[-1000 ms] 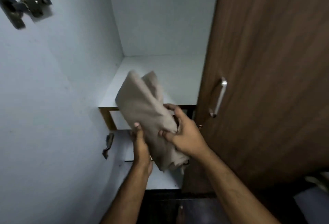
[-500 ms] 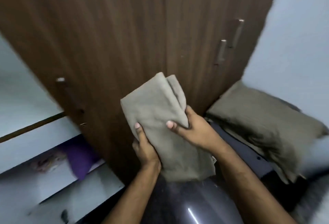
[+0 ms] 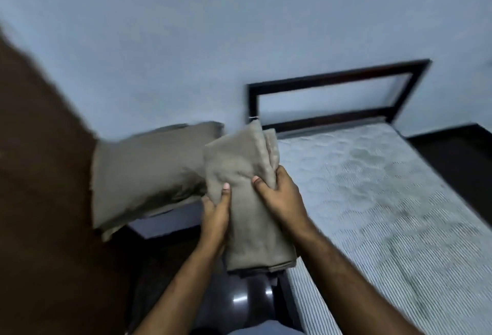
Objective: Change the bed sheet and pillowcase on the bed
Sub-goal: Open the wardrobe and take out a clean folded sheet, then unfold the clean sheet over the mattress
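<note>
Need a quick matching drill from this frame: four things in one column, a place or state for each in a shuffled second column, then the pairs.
Things:
1. folded beige cloth
2. pillow
3. mattress
4. headboard

Places or states:
A. bare, no sheet on it
B. dark open frame against the wall
C. gripped by the left hand and right hand
D. lying left of the bed, beside the brown wardrobe

Pairs: 1-C, 2-D, 3-A, 4-B

Folded sheet [image 3: 247, 201] matt taupe cloth; mattress [image 3: 386, 201] beside it quilted, striped fabric; headboard [image 3: 338, 94] dark wood; floor [image 3: 239, 302] glossy.
</note>
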Demonstrator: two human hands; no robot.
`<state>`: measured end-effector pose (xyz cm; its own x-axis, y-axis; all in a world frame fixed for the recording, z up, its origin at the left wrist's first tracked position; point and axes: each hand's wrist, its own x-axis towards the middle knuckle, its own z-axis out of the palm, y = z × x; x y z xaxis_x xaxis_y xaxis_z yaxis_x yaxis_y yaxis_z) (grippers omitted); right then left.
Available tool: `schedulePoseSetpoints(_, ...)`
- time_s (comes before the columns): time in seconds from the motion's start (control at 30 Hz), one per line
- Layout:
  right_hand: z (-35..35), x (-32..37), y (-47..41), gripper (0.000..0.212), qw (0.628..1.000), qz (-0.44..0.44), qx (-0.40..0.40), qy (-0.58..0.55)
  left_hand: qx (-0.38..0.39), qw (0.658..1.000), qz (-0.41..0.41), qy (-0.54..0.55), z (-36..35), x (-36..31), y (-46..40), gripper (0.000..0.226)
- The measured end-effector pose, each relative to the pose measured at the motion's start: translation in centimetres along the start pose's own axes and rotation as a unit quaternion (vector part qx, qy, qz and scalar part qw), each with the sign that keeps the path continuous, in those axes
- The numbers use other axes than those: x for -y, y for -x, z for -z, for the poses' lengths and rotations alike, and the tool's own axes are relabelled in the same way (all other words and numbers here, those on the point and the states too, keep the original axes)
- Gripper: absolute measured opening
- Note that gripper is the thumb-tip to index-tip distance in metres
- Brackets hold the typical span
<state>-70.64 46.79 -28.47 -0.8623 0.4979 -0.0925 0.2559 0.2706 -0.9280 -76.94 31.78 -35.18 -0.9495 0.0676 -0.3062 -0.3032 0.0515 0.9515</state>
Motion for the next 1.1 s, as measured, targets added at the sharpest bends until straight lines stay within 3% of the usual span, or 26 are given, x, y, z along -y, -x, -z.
schedulePoseSetpoints(0.17, 8.4, -7.2, 2.2, 0.049, 0.970, -0.125, -0.189, -0.090, 0.184, 0.977, 0.004, -0.106, -10.2, 1.3, 2.2, 0.070)
schedulePoseSetpoints(0.3, 14.2, -10.1, 5.6, 0.049, 0.924, -0.190, -0.307, -0.128, 0.334, 0.930, -0.010, -0.153, -16.1, 1.8, 4.2, 0.062)
schedulePoseSetpoints(0.43, 17.3, -11.6, 9.7, 0.070, 0.871, -0.286, -0.399, 0.003, 0.425, 0.877, -0.027, -0.223, -20.6, 2.0, 6.1, 0.090)
schedulePoseSetpoints(0.5, 18.0, -12.4, 12.1, 0.074, 0.830, -0.332, -0.444, 0.058, 0.467, 0.850, -0.047, -0.240, -21.8, 2.0, 7.5, 0.075)
schedulePoseSetpoints(0.6, 17.0, -13.2, 15.8, 0.058, 0.799, -0.354, -0.482, 0.071, 0.527, 0.804, -0.086, -0.261, -22.4, 2.6, 9.0, 0.057)
schedulePoseSetpoints(0.73, 14.4, -12.3, 19.3, 0.047, 0.775, -0.352, -0.519, 0.077, 0.585, 0.756, -0.106, -0.272, -22.1, 3.7, 11.3, 0.057)
schedulePoseSetpoints(0.83, 12.7, -11.4, 21.7, 0.045, 0.762, -0.353, -0.535, 0.089, 0.632, 0.707, -0.142, -0.285, -21.6, 4.4, 13.9, 0.064)
schedulePoseSetpoints(1.1, 10.3, -8.2, 28.4, 0.041, 0.722, -0.355, -0.575, 0.146, 0.753, 0.590, -0.189, -0.223, -19.4, 3.6, 20.9, 0.046)
